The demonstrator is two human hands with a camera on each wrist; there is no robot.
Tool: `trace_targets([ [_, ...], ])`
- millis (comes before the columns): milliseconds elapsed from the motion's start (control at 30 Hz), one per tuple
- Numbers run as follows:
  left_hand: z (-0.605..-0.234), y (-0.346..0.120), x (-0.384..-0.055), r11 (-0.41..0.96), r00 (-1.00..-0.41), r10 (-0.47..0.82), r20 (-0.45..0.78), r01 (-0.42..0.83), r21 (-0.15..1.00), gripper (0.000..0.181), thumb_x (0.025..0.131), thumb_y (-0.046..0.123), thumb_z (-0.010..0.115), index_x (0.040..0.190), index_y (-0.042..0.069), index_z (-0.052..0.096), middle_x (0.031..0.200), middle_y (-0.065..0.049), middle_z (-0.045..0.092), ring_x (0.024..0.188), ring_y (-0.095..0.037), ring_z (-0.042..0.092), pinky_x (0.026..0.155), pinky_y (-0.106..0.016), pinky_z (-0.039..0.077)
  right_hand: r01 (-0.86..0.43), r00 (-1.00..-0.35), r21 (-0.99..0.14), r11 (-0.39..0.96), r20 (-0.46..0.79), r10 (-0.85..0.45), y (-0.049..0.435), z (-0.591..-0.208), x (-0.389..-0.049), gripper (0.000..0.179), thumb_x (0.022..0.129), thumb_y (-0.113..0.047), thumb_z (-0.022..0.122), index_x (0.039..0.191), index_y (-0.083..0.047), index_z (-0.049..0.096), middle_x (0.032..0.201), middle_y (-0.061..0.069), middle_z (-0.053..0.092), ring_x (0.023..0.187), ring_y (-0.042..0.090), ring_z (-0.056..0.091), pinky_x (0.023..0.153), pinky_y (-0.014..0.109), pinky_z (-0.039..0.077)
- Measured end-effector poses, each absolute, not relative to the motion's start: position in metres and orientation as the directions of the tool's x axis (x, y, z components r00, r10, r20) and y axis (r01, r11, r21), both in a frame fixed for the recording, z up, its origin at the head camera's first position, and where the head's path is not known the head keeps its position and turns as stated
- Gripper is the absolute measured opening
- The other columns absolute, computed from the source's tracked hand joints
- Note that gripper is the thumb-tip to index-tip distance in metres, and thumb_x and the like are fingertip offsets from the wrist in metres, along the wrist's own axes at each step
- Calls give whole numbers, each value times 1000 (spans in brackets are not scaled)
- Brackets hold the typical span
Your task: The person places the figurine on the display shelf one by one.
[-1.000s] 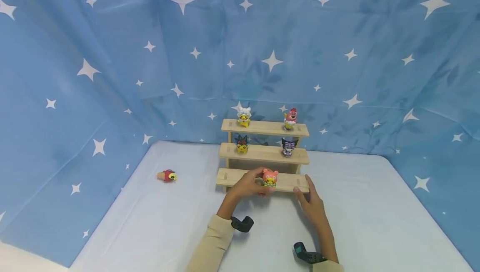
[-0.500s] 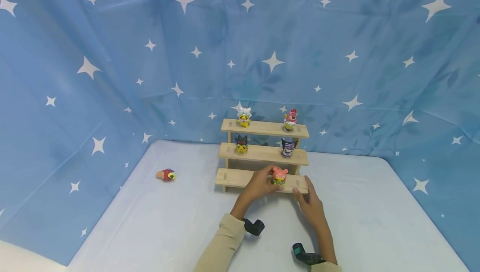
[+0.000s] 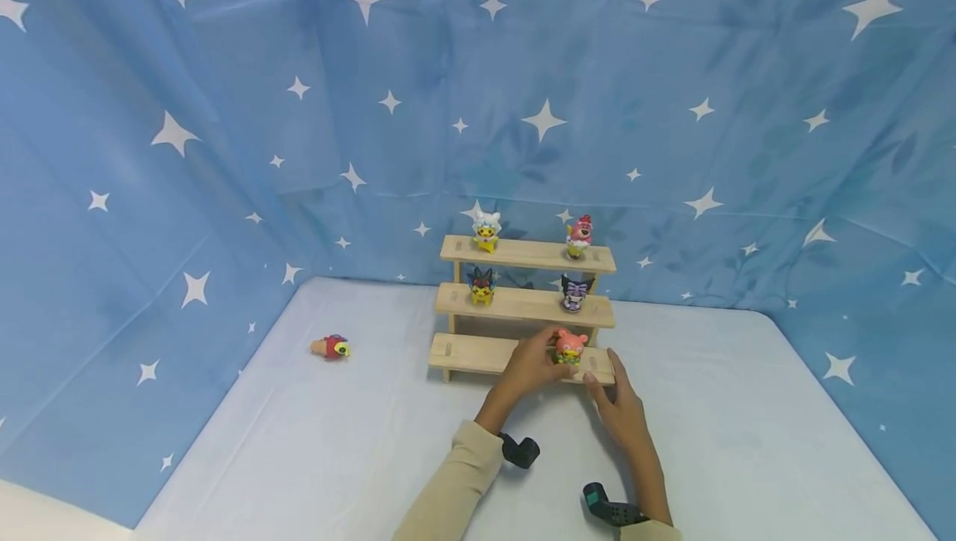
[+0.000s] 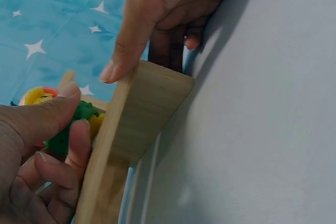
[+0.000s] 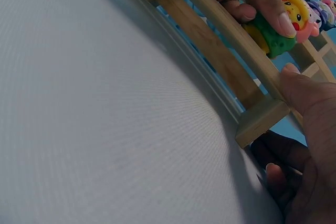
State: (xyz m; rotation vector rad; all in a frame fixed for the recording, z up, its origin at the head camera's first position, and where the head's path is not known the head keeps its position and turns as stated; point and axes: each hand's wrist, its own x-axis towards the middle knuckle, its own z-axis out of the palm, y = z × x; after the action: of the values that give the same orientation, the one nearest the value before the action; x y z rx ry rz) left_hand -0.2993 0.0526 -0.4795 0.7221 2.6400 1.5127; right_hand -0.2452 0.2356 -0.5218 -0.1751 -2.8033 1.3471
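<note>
My left hand (image 3: 532, 365) pinches a small figurine (image 3: 571, 344) with a pink eared hood, a yellow face and a green lower body. The figurine is upright at the right part of the lowest step of a wooden display stand (image 3: 474, 354); in the right wrist view its green lower part (image 5: 270, 40) is right at the board. My right hand (image 3: 623, 410) holds the right end of that step. In the right wrist view the thumb (image 5: 302, 85) lies on the board and the other fingers are bent beneath its end.
Figurines with a white hood (image 3: 486, 231) and a pink bear hood (image 3: 578, 238) stand on the top step. Dark-eared (image 3: 481, 286) and purple-black (image 3: 574, 294) ones stand on the middle step. A red-and-yellow figurine (image 3: 334, 348) lies on the white table (image 3: 358, 433) at left.
My left hand has moved the pink-hooded figurine rightward along the lowest step, from near its middle toward its right end. The right hand has stayed at the step's end.
</note>
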Motion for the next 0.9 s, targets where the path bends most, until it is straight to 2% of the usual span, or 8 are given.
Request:
trace_targets([
  [200,-484,55,-299,463,-907,367,204,369,806,55,80,24,82,127,15,56,110,-6,72,58,1,54,56,-16,45,85,-994,-783,617,-22,109,237,-524,-244,81,99,-56,42,158,-15,5,161,22,14,146,47,17,114,63,20],
  [400,-485,52,-298,426,-905,388,173,343,837,56,82,26,80,131,14,53,84,-6,73,50,-1,55,50,-17,43,93,-993,-786,612,-32,111,237,-524,-243,82,99,-57,41,158,-15,4,161,22,13,146,47,17,114,63,19],
  [433,-485,51,-298,420,-904,390,174,342,841,57,82,26,80,131,13,53,84,-6,73,51,0,56,50,-17,43,94,-993,-786,611,-32,112,238,-524,-243,82,99,-58,41,158,-15,4,162,22,13,146,47,17,114,63,19],
  [533,-486,49,-298,391,-906,389,166,326,861,61,82,24,80,134,10,52,99,-9,73,54,-1,59,51,-18,45,99,-992,-786,610,-33,118,237,-523,-244,82,99,-58,41,158,-15,4,161,22,13,146,47,17,115,63,19],
  [667,-487,47,-300,347,-910,384,157,300,889,62,83,21,79,135,5,52,124,-14,67,58,-3,63,54,-18,48,97,-993,-789,606,-34,115,237,-523,-245,82,99,-57,42,158,-15,4,161,22,13,146,48,17,115,63,18],
  [900,-489,48,-301,331,-917,369,150,280,901,58,83,19,78,133,0,54,123,-16,67,57,-2,62,53,-17,47,87,-994,-795,601,-29,106,238,-523,-247,82,99,-57,42,158,-17,4,162,22,13,146,47,17,115,63,18],
])
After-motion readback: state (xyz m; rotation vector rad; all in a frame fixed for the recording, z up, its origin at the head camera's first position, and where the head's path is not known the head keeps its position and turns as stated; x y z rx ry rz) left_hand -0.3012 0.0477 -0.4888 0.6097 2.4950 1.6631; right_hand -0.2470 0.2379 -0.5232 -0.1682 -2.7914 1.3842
